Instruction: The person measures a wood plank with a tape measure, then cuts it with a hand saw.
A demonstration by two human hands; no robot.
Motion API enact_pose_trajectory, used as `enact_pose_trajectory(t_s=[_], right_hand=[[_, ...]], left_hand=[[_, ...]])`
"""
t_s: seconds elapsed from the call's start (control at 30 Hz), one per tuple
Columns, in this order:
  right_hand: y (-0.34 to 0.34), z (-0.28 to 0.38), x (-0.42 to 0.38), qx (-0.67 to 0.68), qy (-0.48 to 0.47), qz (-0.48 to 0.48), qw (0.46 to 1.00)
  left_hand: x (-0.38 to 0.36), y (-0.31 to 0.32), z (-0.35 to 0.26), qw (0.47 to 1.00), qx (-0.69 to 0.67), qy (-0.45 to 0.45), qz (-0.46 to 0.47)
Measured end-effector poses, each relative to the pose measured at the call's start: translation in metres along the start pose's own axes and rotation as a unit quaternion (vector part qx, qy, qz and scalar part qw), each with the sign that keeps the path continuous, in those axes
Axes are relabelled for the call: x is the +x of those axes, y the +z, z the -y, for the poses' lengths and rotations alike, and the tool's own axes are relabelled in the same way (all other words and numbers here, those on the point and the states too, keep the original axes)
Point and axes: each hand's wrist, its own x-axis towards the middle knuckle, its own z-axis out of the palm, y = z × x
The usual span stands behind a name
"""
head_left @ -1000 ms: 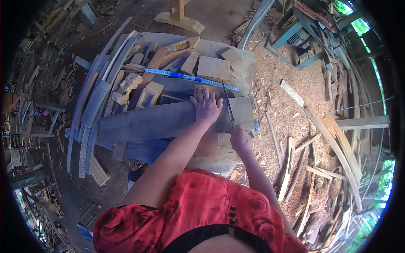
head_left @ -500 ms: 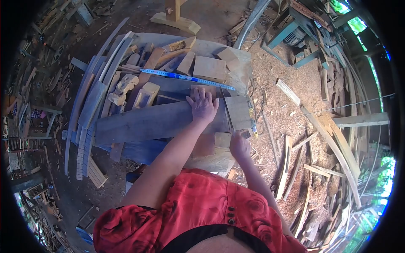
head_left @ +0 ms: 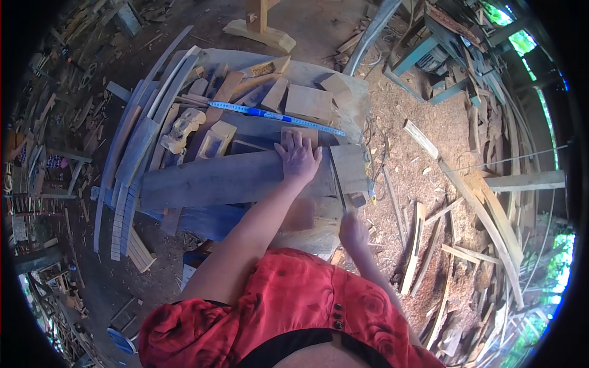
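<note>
A long grey board [head_left: 215, 179] lies across the workbench. My left hand [head_left: 299, 156] is spread flat on it, fingers apart, with the fingertips on a small brown wood block [head_left: 308, 132]. To its right, my right hand [head_left: 354, 230] is closed around the near end of a thin, dark, blade-like tool [head_left: 338, 178]. The tool runs away from me over the board, close to its right end. Beyond my left hand lies a blue and white measuring strip [head_left: 276, 115].
Wood blocks [head_left: 308, 102], a carved wood piece [head_left: 183, 130] and long curved strips [head_left: 132, 144] cover the bench's far and left parts. Wood shavings [head_left: 399, 147] and offcuts lie on the floor at the right. A teal frame [head_left: 451, 90] stands at the far right.
My right hand has moved toward my body and slightly right, drawing the thin tool with it. My left hand stays on the board and block. The whole view has shifted slightly.
</note>
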Motion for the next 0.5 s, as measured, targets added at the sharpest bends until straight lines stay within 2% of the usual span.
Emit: enact_pose_trajectory(t_s=[0.13, 0.27, 0.3, 0.33, 0.4, 0.43, 0.5], right_hand=[[-0.001, -0.002, -0.004, 0.001, -0.008, -0.002, 1.000], [0.022, 0.005, 0.063, 0.031, -0.102, -0.070, 0.992], [0.017, 0.008, 0.064, 0.023, -0.091, -0.068, 0.993], [0.012, 0.010, 0.058, 0.014, -0.076, -0.062, 0.995], [0.009, 0.000, 0.027, 0.044, -0.096, -0.095, 0.990], [0.013, -0.011, 0.010, 0.027, -0.067, -0.068, 0.995], [0.008, -0.018, -0.012, 0.005, -0.041, -0.035, 0.999]], left_hand=[[-0.003, 0.002, -0.001, 1.000, 0.009, 0.004, -0.013], [-0.004, 0.000, -0.001, 0.999, 0.007, 0.010, -0.045], [-0.003, 0.002, 0.000, 0.999, 0.003, 0.011, -0.053], [-0.003, 0.001, 0.000, 0.997, 0.012, 0.017, -0.068], [-0.004, 0.000, -0.001, 0.999, -0.005, 0.010, -0.041], [-0.001, -0.003, -0.001, 0.999, -0.002, 0.010, -0.046], [-0.003, -0.008, -0.003, 1.000, -0.021, -0.001, 0.012]])
